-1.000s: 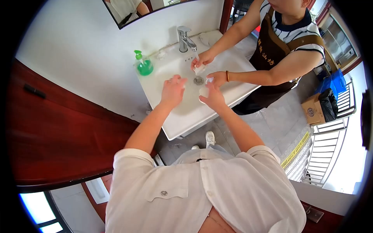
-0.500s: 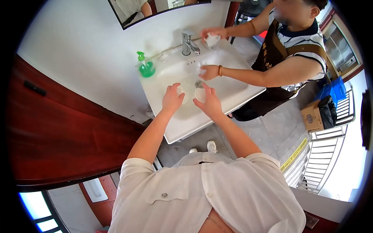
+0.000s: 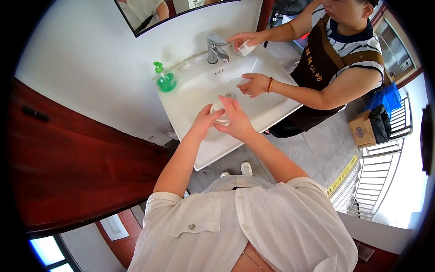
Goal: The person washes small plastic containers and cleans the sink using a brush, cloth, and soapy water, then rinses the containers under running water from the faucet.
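Over the white sink [image 3: 176,102], my left hand [image 3: 203,121] is closed around a small white cup [image 3: 217,108]. My right hand [image 3: 235,120] comes against it from the other side, its fingers curled on a white cup [image 3: 223,119] that is partly covered. Both cups sit close together between my palms, so their edges are hard to separate. Across the basin a co-worker's hand [image 3: 247,40] holds another white cup [image 3: 246,48] near the faucet [image 3: 215,50]. The co-worker's other hand [image 3: 254,85] is over the basin, with something pale behind its fingers.
A soap bottle with green liquid [image 3: 166,81] stands on the sink's left rim. The mirror [image 3: 145,13] hangs above. A dark red wooden panel [image 3: 86,154] is at my left. On the right are a cardboard box [image 3: 362,129] and a railing [image 3: 376,170].
My hands have come together, bringing the two white cups from apart to side by side. The co-worker's lower hand has shifted right, and the cup near the faucet has tilted.
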{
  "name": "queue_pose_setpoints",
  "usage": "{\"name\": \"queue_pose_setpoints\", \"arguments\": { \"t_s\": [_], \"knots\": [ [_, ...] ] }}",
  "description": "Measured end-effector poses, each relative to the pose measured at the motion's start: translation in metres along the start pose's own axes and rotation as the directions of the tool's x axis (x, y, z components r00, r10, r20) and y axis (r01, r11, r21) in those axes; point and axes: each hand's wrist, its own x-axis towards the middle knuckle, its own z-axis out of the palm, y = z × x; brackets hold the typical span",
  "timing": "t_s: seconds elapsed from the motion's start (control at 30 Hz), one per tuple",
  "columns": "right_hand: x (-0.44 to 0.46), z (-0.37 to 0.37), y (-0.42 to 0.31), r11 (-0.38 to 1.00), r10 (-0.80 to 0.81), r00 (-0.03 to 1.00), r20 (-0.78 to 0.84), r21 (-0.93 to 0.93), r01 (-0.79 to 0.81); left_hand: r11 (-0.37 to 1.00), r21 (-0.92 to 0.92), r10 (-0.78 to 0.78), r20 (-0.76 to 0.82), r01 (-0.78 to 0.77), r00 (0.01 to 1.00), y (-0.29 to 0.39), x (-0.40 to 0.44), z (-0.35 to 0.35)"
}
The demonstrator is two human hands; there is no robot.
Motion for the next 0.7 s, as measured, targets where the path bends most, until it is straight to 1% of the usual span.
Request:
{"name": "queue_pose_setpoints", "arguments": {
  "t_s": [0.03, 0.07, 0.1, 0.13, 0.17, 0.2, 0.23, 0.3, 0.33, 0.4, 0.43, 0.5, 0.53, 0.6, 0.63, 0.7],
  "knots": [
    [0.000, 0.000, 0.000, 1.000, 0.004, 1.000, -0.006, -0.002, -0.004, 0.998, -0.008, 0.063, 0.014, -0.063, 0.998, 0.003, 0.004, -0.006],
    [-0.004, 0.001, 0.000, 0.998, -0.036, 0.997, -0.064, -0.055, 0.033, 0.992, -0.019, 0.123, 0.027, -0.123, 0.992, 0.003, 0.005, -0.011],
    [-0.007, 0.001, 0.001, 0.992, -0.081, 0.990, -0.116, -0.109, 0.068, 0.993, -0.021, 0.120, 0.030, -0.119, 0.992, 0.002, 0.004, -0.015],
    [-0.013, 0.001, 0.005, 0.992, -0.078, 0.990, -0.114, -0.111, 0.065, 0.879, 0.401, 0.336, -0.136, -0.258, 0.932, 0.000, 0.003, -0.019],
    [-0.022, -0.001, 0.014, 0.989, 0.016, 0.996, -0.093, -0.148, -0.030, 0.594, 0.763, 0.578, -0.185, -0.254, 0.795, -0.001, 0.002, -0.022],
    [-0.029, -0.002, 0.024, 0.975, 0.109, 0.991, -0.076, -0.187, -0.122, 0.537, 0.793, 0.620, -0.142, -0.286, 0.772, -0.008, 0.006, -0.024],
    [-0.037, -0.003, 0.036, 0.974, 0.112, 0.991, -0.070, -0.188, -0.123, 0.543, 0.791, 0.616, -0.146, -0.283, 0.774, -0.008, 0.004, -0.023],
    [-0.047, -0.004, 0.056, 0.951, 0.177, 0.981, 0.083, -0.270, -0.149, 0.619, 0.730, 0.567, -0.163, -0.288, 0.807, -0.004, 0.006, -0.020],
    [-0.046, -0.006, 0.058, 0.951, 0.179, 0.980, 0.087, -0.271, -0.150, 0.623, 0.728, 0.564, -0.165, -0.285, 0.809, 0.005, 0.006, -0.015],
    [-0.048, -0.013, 0.061, 0.948, 0.199, 0.976, 0.085, -0.271, -0.169, 0.502, 0.755, 0.674, -0.037, -0.421, 0.738, 0.023, 0.002, -0.001],
    [-0.044, -0.014, 0.065, 0.949, 0.195, 0.977, 0.091, -0.268, -0.165, 0.504, 0.758, 0.673, -0.043, -0.415, 0.738, 0.028, 0.003, 0.003],
    [-0.032, -0.010, 0.082, 0.895, 0.273, 0.949, 0.155, -0.403, -0.192, 0.310, 0.904, 0.762, -0.051, -0.295, 0.645, 0.035, 0.010, 0.008],
    [-0.025, -0.004, 0.096, 0.897, 0.273, 0.948, 0.163, -0.400, -0.189, 0.314, 0.905, 0.759, -0.057, -0.288, 0.648, 0.035, 0.011, 0.009],
    [-0.003, 0.009, 0.129, 0.816, 0.380, 0.896, 0.230, -0.540, -0.208, 0.484, 0.835, 0.618, -0.118, -0.259, 0.777, 0.037, 0.009, 0.016],
    [0.009, 0.018, 0.145, 0.823, 0.375, 0.894, 0.246, -0.532, -0.199, 0.488, 0.839, 0.612, -0.131, -0.242, 0.780, 0.034, 0.011, 0.015],
    [0.037, 0.035, 0.173, 0.714, 0.480, 0.811, 0.335, -0.687, -0.139, 0.474, 0.840, 0.613, -0.100, -0.264, 0.783, 0.021, 0.013, 0.010]
  ]
}}
